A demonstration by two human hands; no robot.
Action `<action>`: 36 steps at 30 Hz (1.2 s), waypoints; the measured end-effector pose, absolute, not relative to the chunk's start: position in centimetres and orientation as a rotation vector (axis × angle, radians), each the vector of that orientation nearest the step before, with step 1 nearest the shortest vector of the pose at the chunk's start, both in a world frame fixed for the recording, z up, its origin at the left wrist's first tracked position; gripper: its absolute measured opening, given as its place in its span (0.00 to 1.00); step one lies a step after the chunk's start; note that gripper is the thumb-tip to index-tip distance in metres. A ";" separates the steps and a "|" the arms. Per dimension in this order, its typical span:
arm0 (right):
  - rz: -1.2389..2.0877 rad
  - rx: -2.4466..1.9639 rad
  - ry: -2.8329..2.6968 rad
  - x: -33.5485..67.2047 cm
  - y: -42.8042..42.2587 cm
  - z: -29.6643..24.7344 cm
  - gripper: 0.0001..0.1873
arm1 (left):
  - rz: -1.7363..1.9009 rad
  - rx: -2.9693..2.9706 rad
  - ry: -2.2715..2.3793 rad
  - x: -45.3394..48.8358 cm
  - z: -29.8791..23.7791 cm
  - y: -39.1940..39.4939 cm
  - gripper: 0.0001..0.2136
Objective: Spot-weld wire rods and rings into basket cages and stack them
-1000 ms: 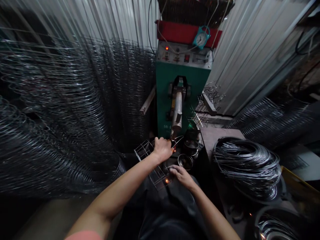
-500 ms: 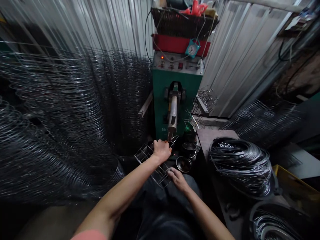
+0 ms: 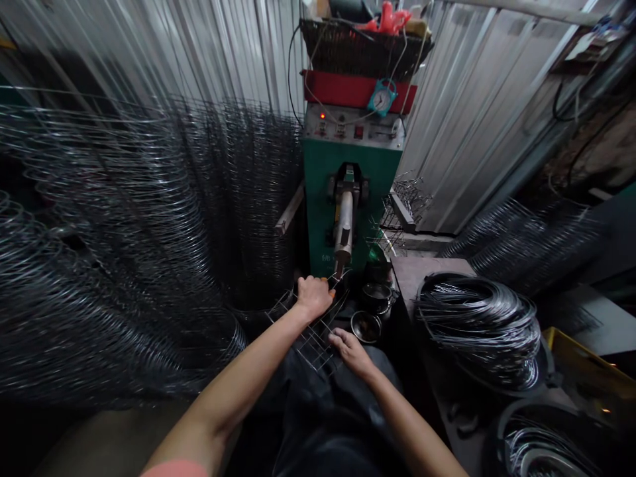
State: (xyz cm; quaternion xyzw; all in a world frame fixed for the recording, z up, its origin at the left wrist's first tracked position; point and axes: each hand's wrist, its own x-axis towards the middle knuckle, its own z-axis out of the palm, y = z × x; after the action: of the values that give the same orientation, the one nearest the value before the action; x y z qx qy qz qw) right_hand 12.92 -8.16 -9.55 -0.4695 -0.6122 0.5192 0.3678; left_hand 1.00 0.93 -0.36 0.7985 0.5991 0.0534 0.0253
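A wire grid (image 3: 309, 349) of thin crossed rods lies over my lap, below the electrode arm (image 3: 344, 232) of a green spot-welding machine (image 3: 318, 172). My left hand (image 3: 315, 297) is closed on the grid's far part, just under the arm's tip. Something orange shows at its fingertips, too small to tell. Nearer to me, my right hand (image 3: 350, 350) pinches the grid's right edge with thumb and fingers. A bent wire at the far end reaches up to the arm's tip; whether they touch I cannot tell.
Tall stacks of wire rings (image 3: 163, 199) crowd the left side. Small metal bowls (image 3: 366, 326) sit right of my hands. On the right, a coil of cut wires (image 3: 477, 324) rests on a bench (image 3: 427, 262). A basket (image 3: 362, 50) and teal clock (image 3: 382, 97) top the machine.
Both hands have shifted slightly left with the wire grid, which now lies flatter and more spread toward me. My left hand has moved a little away from the arm's tip.
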 end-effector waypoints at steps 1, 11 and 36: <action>1.333 -1.210 -1.572 12.9 -8.1 -9.4 0.24 | 0.164 2.466 1.853 1.0 -0.4 1.0 0.18; 1.492 -1.161 -1.430 12.9 -8.1 -9.1 0.20 | 0.180 2.436 1.838 1.2 -0.2 2.0 0.17; 1.157 -1.583 -1.403 18.3 -14.6 -1.8 0.13 | 1.136 2.478 1.126 -11.2 -14.6 -16.9 0.45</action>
State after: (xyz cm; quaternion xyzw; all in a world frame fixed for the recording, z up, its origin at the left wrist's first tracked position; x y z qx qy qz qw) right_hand 18.33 -14.62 -1.78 -0.6132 -0.5435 0.4481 0.3576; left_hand -11.16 -16.90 -14.56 0.8364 0.3800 0.3833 0.0959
